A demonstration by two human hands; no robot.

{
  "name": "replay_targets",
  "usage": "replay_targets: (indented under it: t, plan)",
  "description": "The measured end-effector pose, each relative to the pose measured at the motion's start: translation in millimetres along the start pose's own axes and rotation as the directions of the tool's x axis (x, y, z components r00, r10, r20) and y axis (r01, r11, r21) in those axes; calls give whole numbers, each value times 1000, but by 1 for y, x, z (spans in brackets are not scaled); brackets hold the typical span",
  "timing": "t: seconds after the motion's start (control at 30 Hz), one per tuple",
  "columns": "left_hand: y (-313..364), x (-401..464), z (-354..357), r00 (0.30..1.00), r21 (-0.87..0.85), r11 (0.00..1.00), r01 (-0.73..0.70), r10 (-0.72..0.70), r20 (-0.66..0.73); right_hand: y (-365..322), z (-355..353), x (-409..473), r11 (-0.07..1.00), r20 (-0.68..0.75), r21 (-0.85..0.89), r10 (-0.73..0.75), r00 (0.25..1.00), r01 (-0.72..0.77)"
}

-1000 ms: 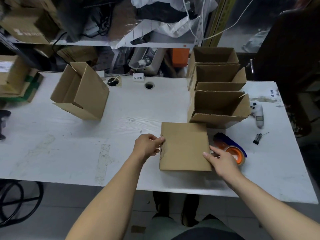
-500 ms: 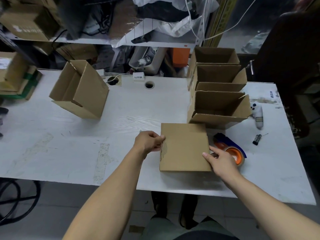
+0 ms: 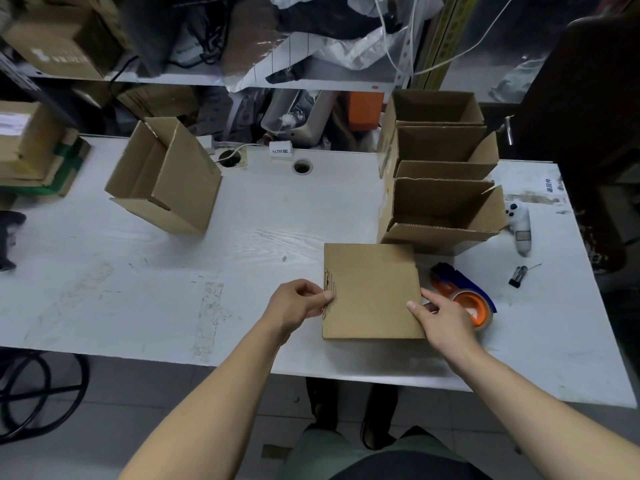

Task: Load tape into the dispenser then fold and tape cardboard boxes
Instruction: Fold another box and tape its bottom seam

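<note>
A flat brown cardboard box (image 3: 372,292) lies on the white table (image 3: 173,271) near its front edge. My left hand (image 3: 298,303) pinches the box's left edge with curled fingers. My right hand (image 3: 443,317) grips its right edge, thumb on top. Just right of the box lies the blue and orange tape dispenser (image 3: 464,296) with a tape roll in it, partly hidden behind my right hand.
Three folded boxes (image 3: 440,209) stand open in a row at the back right. Another open box (image 3: 166,178) lies tilted at the back left. A white handheld device (image 3: 519,223) and a small black clip (image 3: 517,275) lie near the right edge. Stacked cartons (image 3: 31,147) sit far left.
Both hands stay at the flat box's edges. My left fingers have shifted slightly on the left edge; the box has barely moved.
</note>
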State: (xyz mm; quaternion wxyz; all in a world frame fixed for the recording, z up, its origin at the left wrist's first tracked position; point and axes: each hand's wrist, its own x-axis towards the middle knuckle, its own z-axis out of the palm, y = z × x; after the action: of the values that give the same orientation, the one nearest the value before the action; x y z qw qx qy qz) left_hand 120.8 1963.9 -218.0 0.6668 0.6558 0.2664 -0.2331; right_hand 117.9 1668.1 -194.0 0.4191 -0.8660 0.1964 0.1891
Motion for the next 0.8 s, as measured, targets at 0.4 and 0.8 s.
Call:
replay_targets:
  t: [0.4, 0.8]
  plan:
    - [-27, -32, 4, 998, 16, 998, -62, 61, 20, 3, 10, -6, 997, 64, 71, 33, 997, -38]
    - [24, -86, -7, 994, 48, 994, -103, 104, -31, -2, 22, -12, 957, 248, 278, 17, 969, -88]
